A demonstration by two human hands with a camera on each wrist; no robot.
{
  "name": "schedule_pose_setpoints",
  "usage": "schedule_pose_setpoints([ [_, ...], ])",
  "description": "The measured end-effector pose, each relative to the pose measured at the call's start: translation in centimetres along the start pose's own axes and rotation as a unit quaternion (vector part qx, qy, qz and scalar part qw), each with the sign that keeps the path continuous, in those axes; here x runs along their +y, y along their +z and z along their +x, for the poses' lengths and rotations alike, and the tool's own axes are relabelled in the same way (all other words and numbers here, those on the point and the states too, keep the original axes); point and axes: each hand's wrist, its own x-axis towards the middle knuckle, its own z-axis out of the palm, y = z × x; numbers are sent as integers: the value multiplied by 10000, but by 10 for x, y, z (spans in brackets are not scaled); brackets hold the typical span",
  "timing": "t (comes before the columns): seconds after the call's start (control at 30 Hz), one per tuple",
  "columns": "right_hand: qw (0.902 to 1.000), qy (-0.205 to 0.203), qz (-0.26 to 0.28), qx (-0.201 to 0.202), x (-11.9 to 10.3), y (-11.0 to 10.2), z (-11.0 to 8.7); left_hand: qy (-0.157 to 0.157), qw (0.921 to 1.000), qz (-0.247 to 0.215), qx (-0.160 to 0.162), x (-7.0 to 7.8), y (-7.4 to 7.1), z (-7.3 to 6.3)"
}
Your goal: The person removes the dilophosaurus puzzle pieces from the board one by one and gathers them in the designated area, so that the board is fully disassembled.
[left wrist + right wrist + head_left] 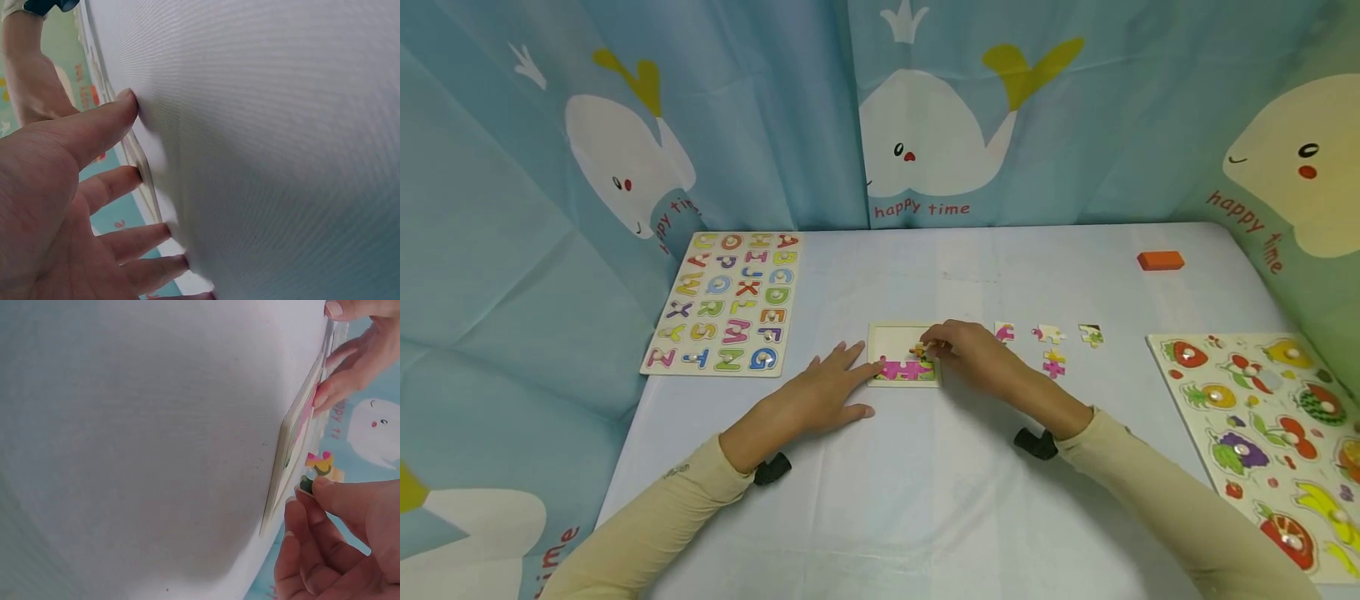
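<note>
A small wooden jigsaw tray [891, 340] lies flat on the table between the hands. Pink-and-green jigsaw pieces [904, 370] fill its near part, while its far part shows bare board. With fingers straight and spread, the left hand [820, 390] rests its index fingertip at the tray's left edge. Thumb and index finger of the right hand [973, 354] pinch a jigsaw piece [322, 464] with yellow, pink and dark green on it. That piece is tilted above the tray's right side, and the fingertips cover part of it.
Several loose jigsaw pieces [1048, 334] lie right of the tray, beyond the right forearm. An alphabet puzzle board [721, 304] is at the left, a fruit puzzle board [1255, 408] at the right edge. Near the back right sits an orange block [1161, 261]. Curtains with whales surround the table.
</note>
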Motion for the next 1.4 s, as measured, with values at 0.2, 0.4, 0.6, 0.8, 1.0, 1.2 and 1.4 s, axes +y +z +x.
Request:
schedule_pose_setpoints([
  [0.2,9992,282,268,128,6,-8,-1,-29,10000,23,-11,1,-1,-1],
  [0.4,9977,338,418,411,20,-29,-17,-24,10000,-11,-4,1,-1,-2],
  [0.6,9938,799,468,613,44,-63,-50,-38,10000,43,-31,2,0,-2],
  [0.8,9860,1395,186,898,77,-91,-90,-31,10000,42,-14,1,1,-1],
  [1.0,9787,1882,157,807,112,-101,-120,-33,10000,25,13,0,2,-1],
  [1.2,9708,2370,209,322,127,-102,-139,-4,10000,-15,9,-1,2,-1],
  [1.4,9675,2507,294,166,133,-98,-145,-27,10000,18,-12,-2,3,0],
])
